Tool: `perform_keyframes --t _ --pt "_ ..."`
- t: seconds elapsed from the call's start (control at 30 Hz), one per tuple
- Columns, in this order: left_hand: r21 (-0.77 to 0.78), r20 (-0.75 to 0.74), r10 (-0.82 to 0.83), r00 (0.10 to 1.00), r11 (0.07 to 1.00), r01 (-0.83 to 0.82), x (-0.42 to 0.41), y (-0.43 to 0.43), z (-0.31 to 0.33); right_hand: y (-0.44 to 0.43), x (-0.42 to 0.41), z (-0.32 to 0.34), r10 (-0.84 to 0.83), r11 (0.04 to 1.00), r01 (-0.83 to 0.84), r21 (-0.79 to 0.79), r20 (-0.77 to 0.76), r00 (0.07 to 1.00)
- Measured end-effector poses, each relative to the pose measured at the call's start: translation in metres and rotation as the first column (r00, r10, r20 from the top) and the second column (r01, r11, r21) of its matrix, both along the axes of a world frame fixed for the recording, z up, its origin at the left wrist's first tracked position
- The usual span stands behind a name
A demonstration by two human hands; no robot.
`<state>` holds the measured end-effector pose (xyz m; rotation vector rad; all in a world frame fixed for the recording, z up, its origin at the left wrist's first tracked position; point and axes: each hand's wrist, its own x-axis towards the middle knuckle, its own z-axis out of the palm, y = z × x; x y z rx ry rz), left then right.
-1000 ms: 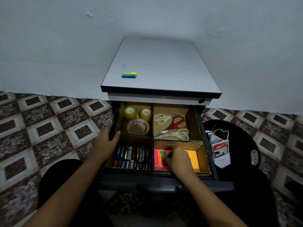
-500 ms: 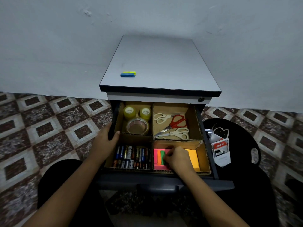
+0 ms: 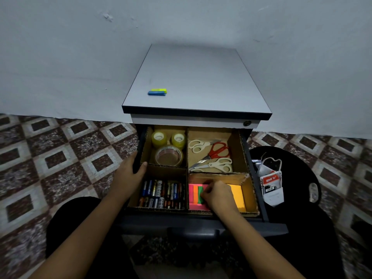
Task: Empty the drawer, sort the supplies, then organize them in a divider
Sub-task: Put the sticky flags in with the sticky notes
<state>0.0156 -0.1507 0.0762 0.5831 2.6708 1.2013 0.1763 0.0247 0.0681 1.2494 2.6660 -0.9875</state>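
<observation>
Dim corner, pale wall, patterned tile — that's your backdrop.
You face a bare grey-blue wall with a small chipped patch high up. It meets a floor of brown-and-white diamond tiles. A low cabinet with a pale grey top and dark edge stands against the wall and casts a soft shadow on it. To your right sits a black round surface — the light is cool and weak.

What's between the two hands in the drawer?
Head view: batteries, then the cardboard divider wall, between the left hand on the drawer side and the right hand.
</observation>
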Motion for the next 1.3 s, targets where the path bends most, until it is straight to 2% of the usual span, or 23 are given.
perform_keyframes --t 0.53,0.67,0.8,0.93,1.03,1.1,1.23,1.3 --pt "0.010 -0.007 -0.008 1.000 1.000 0.008 -0.002 -0.002 -0.004 -0.002 0.003 0.006 -0.026 1.000 0.027 0.008 -0.013 1.000" --pt "0.000 -0.027 -0.011 1.000 1.000 0.011 -0.002 -0.001 -0.004 -0.006 0.004 0.015 -0.046 0.999 0.046 0.003 -0.085 0.995" --pt "-0.021 -0.063 -0.035 0.997 0.999 0.034 -0.002 -0.001 -0.003 -0.009 0.000 0.038 0.035 0.999 -0.035 0.004 -0.213 0.976" --pt "0.009 -0.238 -0.024 0.971 1.000 0.026 -0.007 0.004 0.011 -0.005 -0.023 0.086 0.141 0.990 -0.128 0.060 -0.348 0.927" --pt "0.058 -0.473 -0.052 0.879 0.994 0.091 -0.021 0.011 0.036 0.002 -0.051 0.122 0.246 0.969 -0.198 0.151 -0.454 0.856" --pt "0.059 -0.574 -0.079 0.815 0.989 0.137 -0.036 0.021 0.057 0.005 -0.072 0.140 0.320 0.945 -0.241 0.219 -0.483 0.815" --pt "0.002 -0.687 -0.115 0.717 0.987 0.160 -0.067 0.046 0.094 0.015 -0.123 0.153 0.425 0.892 -0.278 0.356 -0.456 0.782" --pt "-0.023 -0.660 -0.148 0.737 0.984 0.176 -0.084 0.057 0.103 0.021 -0.145 0.151 0.448 0.875 -0.284 0.393 -0.431 0.783"
